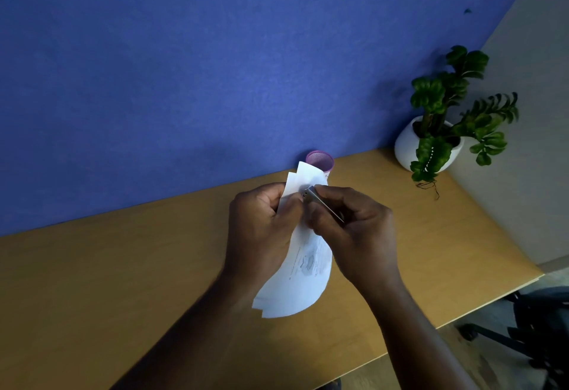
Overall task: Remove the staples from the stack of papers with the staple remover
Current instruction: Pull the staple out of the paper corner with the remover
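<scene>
Head view: above the bench point(123, 282), left hand point(261, 223) curled round the stack of papers point(301, 282) near its top; right hand point(360, 229) pinching the staple remover point(320, 203), long axis slanting up-left, tip meeting the papers beside the left thumb.

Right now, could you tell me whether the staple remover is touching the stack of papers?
Cannot tell. In the head view the staple remover, held in the right hand, overlaps the stack of papers, but its tip is too small to show contact.

Matt wooden desk point(123, 282), white paper stack point(300, 285), shiny metal staple remover point(321, 203), fuzzy blue partition point(184, 66)
</scene>
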A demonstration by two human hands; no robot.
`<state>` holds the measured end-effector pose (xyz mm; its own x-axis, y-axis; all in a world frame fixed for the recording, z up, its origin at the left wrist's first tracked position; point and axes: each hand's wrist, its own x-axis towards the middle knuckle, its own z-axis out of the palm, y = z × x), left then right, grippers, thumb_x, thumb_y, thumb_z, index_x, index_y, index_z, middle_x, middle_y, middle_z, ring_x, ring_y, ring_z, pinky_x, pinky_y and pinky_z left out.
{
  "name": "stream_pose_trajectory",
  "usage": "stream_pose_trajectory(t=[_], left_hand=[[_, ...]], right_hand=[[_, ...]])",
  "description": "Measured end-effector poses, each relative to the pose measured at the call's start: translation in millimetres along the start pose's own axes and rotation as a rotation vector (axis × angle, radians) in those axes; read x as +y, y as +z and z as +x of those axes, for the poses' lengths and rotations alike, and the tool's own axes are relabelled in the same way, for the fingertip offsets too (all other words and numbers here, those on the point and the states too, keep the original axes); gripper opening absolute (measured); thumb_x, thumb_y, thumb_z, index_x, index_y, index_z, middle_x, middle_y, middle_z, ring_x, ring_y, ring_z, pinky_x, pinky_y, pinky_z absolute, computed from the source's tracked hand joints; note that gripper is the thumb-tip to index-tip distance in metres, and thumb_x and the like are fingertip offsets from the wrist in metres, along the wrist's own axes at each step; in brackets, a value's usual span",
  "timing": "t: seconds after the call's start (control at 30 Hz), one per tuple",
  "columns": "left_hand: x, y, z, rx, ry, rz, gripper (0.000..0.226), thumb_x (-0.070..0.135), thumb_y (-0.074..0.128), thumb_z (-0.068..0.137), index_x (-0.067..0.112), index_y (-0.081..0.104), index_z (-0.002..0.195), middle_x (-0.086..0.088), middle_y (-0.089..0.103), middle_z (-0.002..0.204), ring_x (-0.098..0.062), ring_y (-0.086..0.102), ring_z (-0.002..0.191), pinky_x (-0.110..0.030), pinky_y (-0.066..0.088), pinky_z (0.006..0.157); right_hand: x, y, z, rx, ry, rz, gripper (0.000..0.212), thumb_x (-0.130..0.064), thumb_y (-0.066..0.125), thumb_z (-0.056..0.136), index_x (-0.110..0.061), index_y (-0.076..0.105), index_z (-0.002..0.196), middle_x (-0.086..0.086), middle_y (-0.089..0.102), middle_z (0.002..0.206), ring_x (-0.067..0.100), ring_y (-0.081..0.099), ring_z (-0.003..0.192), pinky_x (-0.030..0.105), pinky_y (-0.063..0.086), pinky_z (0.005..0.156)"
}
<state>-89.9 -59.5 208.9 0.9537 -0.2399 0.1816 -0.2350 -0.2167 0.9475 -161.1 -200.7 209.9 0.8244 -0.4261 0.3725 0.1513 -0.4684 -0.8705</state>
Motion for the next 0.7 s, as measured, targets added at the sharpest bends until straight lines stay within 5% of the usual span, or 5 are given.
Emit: stream_pose_trajectory(t=[0.23, 0.7], left_hand=[[4.1, -2.2, -4.5, -0.03, 0.041, 0.014, 0.02, 0.034, 0.067, 0.103, 0.03, 0.081, 0.089, 0.022, 0.081, 0.087, -0.004, 0.079, 0.078, -0.007, 0.052, 0.056], [6.8, 0.9, -4.5, 0.013, 0.094, 0.037, 0.028, 0.03, 0.064, 0.101, 0.016, 0.083, 0.087, 0.016, 0.081, 0.081, -0.006, 0.077, 0.071, -0.008, 0.048, 0.055]], right_hand=[[-5.7, -6.7, 3.6, -0.063, -0.064, -0.086, 0.022, -0.008, 0.079, 0.094, -0.009, 0.082, 0.116, -0.001, 0.083, 0.1, 0.013, 0.078, 0.082, 0.043, 0.065, 0.066], [-2.1, -0.8, -0.1, 0.062, -0.09, -0.097, 0.021, -0.009, 0.083, 0.092, -0.016, 0.083, 0.111, -0.007, 0.082, 0.095, 0.011, 0.077, 0.079, 0.038, 0.06, 0.062]])
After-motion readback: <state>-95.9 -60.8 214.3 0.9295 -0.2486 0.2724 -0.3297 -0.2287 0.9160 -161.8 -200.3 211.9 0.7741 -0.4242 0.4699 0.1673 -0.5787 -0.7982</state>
